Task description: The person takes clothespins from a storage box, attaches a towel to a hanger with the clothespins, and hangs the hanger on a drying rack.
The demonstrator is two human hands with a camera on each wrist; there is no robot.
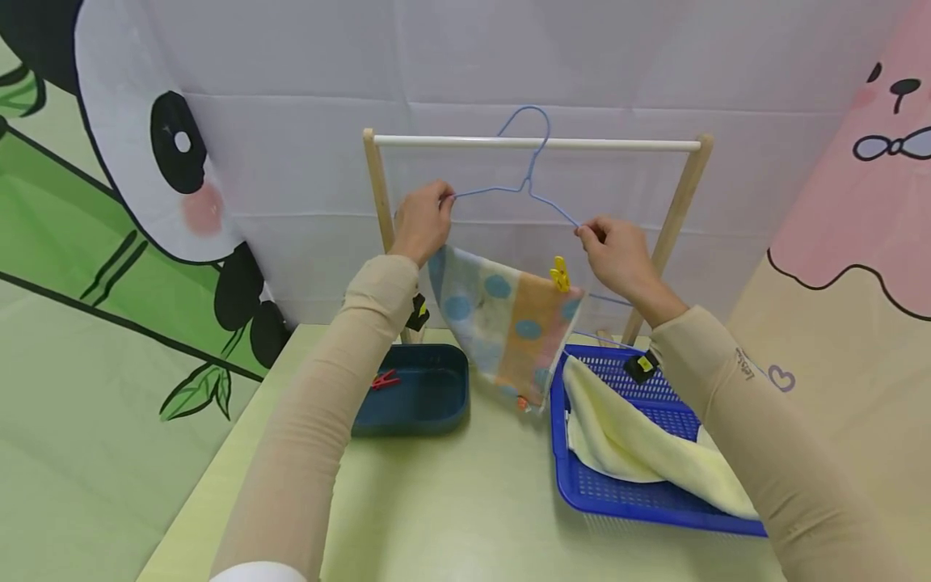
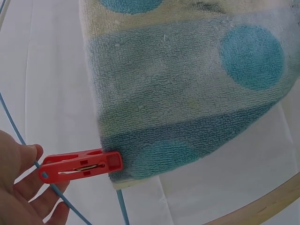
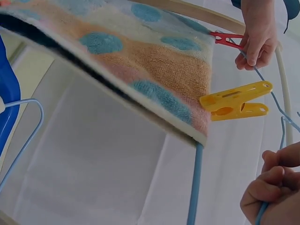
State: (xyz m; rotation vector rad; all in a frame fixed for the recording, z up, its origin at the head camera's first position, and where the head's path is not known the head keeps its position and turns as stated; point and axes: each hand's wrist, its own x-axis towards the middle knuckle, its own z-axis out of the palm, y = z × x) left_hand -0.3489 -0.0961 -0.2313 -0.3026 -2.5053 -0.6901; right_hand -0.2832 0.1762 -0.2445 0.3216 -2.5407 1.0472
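Observation:
A blue wire hanger (image 1: 535,158) is held up at the rack, its hook over the white rod (image 1: 618,145). My left hand (image 1: 423,222) pinches the hanger's left arm, and my right hand (image 1: 620,257) pinches its right arm. From the hanger droops a small towel (image 1: 487,323) with pastel stripes and blue dots. A yellow clothespin (image 1: 559,275) clips the towel's right corner. In the left wrist view, a red clothespin (image 2: 82,167) grips the opposite corner, close beside the left fingers (image 2: 44,199).
Below on the left, a dark tray (image 1: 454,408) contains red clothespins (image 1: 385,379). To the right, a blue basket (image 1: 582,497) carries a pale yellow cloth (image 1: 618,440). The rack's wooden posts (image 1: 684,202) flank the hands. Another blue hanger (image 3: 40,123) shows near the basket in the right wrist view.

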